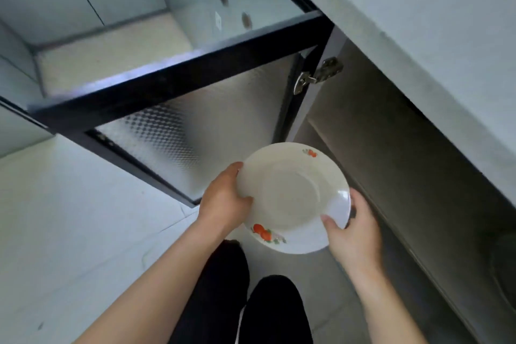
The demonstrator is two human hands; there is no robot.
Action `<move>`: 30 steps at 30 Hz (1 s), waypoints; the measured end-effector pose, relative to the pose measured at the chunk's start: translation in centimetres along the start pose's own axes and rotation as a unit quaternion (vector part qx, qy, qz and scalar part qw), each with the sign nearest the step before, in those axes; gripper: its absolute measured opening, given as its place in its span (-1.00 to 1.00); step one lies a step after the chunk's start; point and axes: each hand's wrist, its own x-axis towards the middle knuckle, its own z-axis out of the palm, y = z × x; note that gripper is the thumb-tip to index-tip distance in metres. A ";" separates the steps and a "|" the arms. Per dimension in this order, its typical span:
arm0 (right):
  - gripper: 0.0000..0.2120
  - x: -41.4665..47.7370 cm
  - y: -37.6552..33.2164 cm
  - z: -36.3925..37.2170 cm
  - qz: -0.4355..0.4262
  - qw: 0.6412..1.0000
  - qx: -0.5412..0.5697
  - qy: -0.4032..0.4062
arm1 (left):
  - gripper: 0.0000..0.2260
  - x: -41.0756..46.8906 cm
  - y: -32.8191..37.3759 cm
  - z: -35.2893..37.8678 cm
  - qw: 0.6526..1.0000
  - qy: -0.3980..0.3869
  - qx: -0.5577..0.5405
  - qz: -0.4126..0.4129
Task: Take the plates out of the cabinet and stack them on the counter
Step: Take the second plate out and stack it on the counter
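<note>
Holding one plate (290,195) in both hands, in the air just outside the open cabinet (391,131).
Plate is white and round with a shallow well and red-orange fruit prints on the near-left and far-right rim, tilted slightly toward me. My left hand (223,201) grips the left rim, thumb on top, fingers curled under. My right hand (351,229) pinches the near-right rim, thumb on top, fingers behind. Dark-framed door (178,86) with patterned glass stands open just left of the plate; counter (418,22) edge overhangs above right. Pale floor (69,218) spreads out to the left; my knees are under the plate.
</note>
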 end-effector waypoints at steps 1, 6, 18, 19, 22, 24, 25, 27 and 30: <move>-0.42 -1.1 -1.4 -0.8 0.000 1.000 -0.007 -0.013 | -0.49 -1.3 0.8 -1.5 1.000 0.003 0.002 -0.007; -0.41 -7.0 -8.8 -6.0 -0.008 0.997 -0.016 -0.069 | -0.50 -8.5 5.3 -8.7 0.999 0.018 0.018 -0.037; -0.39 -18.4 -21.1 -20.6 -0.130 0.989 0.038 -0.054 | -0.52 -24.6 16.2 -20.7 0.993 0.083 -0.076 0.025; -0.39 -19.1 -21.7 -21.5 -0.142 0.988 0.044 -0.049 | -0.52 -25.7 16.8 -21.3 0.991 0.093 -0.090 0.034; -0.39 -20.8 -23.1 -23.4 -0.179 0.982 0.057 -0.039 | -0.52 -28.4 17.9 -22.7 0.985 0.125 -0.102 0.068; -0.41 -22.0 -23.8 -24.1 -0.196 0.977 0.073 -0.044 | -0.52 -30.1 18.1 -23.6 0.981 0.143 -0.105 0.077; -0.42 -22.7 -24.2 -24.2 -0.204 0.974 0.081 -0.052 | -0.53 -30.9 17.9 -24.1 0.979 0.153 -0.106 0.080; -0.42 -23.9 -25.0 -24.1 -0.214 0.970 0.089 -0.076 | -0.53 -32.6 17.2 -25.1 0.975 0.173 -0.115 0.081; -0.39 -25.4 -26.2 -23.4 -0.222 0.964 0.102 -0.108 | -0.48 -34.2 15.9 -26.9 0.965 0.202 -0.150 0.073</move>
